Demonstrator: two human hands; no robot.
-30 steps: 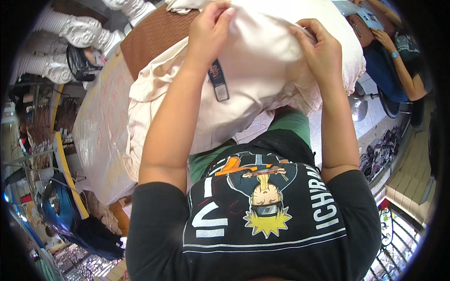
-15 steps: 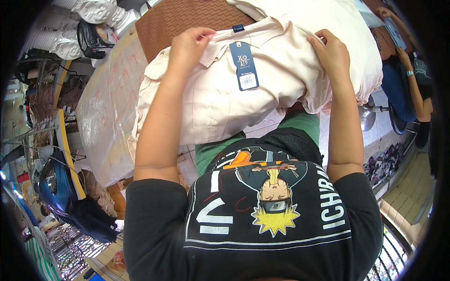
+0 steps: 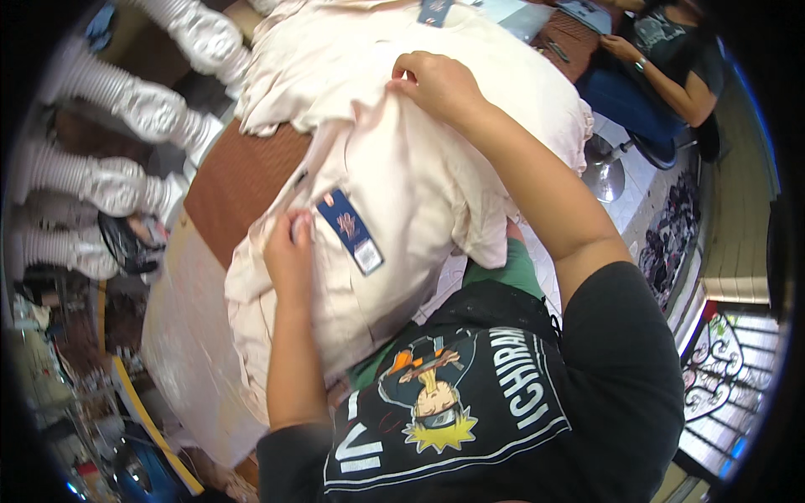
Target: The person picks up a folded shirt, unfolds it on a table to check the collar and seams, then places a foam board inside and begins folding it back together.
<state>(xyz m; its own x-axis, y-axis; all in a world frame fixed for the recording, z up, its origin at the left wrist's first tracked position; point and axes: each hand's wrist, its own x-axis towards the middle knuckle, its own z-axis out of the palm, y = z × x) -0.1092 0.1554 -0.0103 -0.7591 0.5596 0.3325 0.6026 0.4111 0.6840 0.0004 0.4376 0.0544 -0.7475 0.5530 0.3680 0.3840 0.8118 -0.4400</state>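
A cream button-front shirt (image 3: 407, 189) is spread across the table in front of me, its collar side toward the far left. A dark blue hang tag (image 3: 350, 233) lies on its front. My left hand (image 3: 289, 251) is closed on the shirt's cloth beside the tag, thumb and fingers pinched. Farther off and to the right, my right hand (image 3: 440, 88) pinches the shirt's far edge between thumb and fingertips. Beyond it lies a heap of similar cream garments (image 3: 327, 54), on which a second blue tag (image 3: 434, 12) shows.
Brown patterned cloth (image 3: 243, 180) and clear plastic sheeting (image 3: 184, 335) cover the table at left. White ornate columns (image 3: 155, 113) stand beyond. At the far right a co-worker (image 3: 671, 75) sits on a stool (image 3: 605, 172). Dark scraps (image 3: 671, 235) lie on the floor.
My view has turned to the right. The shirt now lies at a slant; my right hand has gone farther out with its edge, while my left hand has come nearer.
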